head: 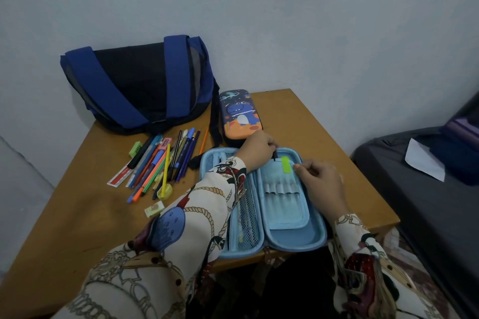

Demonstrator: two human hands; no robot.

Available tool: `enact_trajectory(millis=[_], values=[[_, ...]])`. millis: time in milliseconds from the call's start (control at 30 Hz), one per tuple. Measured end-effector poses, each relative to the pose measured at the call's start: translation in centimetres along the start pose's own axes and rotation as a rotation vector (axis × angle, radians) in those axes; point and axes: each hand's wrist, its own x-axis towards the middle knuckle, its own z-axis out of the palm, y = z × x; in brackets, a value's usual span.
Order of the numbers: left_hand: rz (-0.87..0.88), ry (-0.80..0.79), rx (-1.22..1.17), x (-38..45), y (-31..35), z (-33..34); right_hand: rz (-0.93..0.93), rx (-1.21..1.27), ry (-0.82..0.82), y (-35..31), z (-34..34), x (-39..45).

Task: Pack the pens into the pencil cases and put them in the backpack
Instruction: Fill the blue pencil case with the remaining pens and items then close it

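Two pencil cases lay on the wooden table (77, 215): the open blue case (293, 235) overhanging its near edge, where the left hand (256, 147) pinched a dark pen (275, 155) and the right hand (321, 181) rested relaxed on the case's right rim; the closed dinosaur case (239, 114) sat beside one backpack (134, 85). Loose pens (160, 166) lay left.

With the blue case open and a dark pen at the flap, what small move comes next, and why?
Probably push the dark pen down into an elastic loop on the flap of the open blue pencil case. The left hand pinches it at the flap's top edge while the right hand steadies the flap; the loops look unfilled.
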Motion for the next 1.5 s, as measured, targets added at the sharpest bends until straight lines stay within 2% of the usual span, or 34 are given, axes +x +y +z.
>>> enact_trajectory(millis=[333,533,900,1000,1067,1133,1200,1333,1500], values=[[0.120,0.037,0.134,-1.1,-0.4,0.6,-0.010,0.024,-0.016,0.1,0.1,0.2],[0.129,0.048,0.206,-1.7,-0.5,1.1,-0.014,0.014,-0.018,-0.1,-0.1,0.0],[0.196,0.034,0.161,-2.4,-0.9,0.6,-0.003,0.005,-0.013,-0.5,-0.2,0.0],[0.215,0.176,0.058,-2.9,-1.2,-0.6,-0.012,-0.004,-0.001,-0.4,-0.3,-0.1],[0.145,0.396,-0.024,-3.5,-1.7,-1.9,0.000,0.011,-0.005,-0.4,-0.3,-0.1],[-0.005,0.610,-0.011,-4.0,-3.2,-3.6,0.006,0.025,-0.010,-0.5,-0.3,-0.1],[-0.194,0.689,0.089,-4.2,-5.6,-5.3,0.008,0.031,-0.011,-0.5,-0.3,-0.1],[-0.388,0.530,0.296,-4.2,-8.7,-6.6,0.034,0.080,-0.017,-0.7,-0.4,-0.2],[-0.444,0.407,0.387,-4.1,-8.4,-7.0,0.056,0.094,-0.027,-1.0,-0.5,-0.3]])
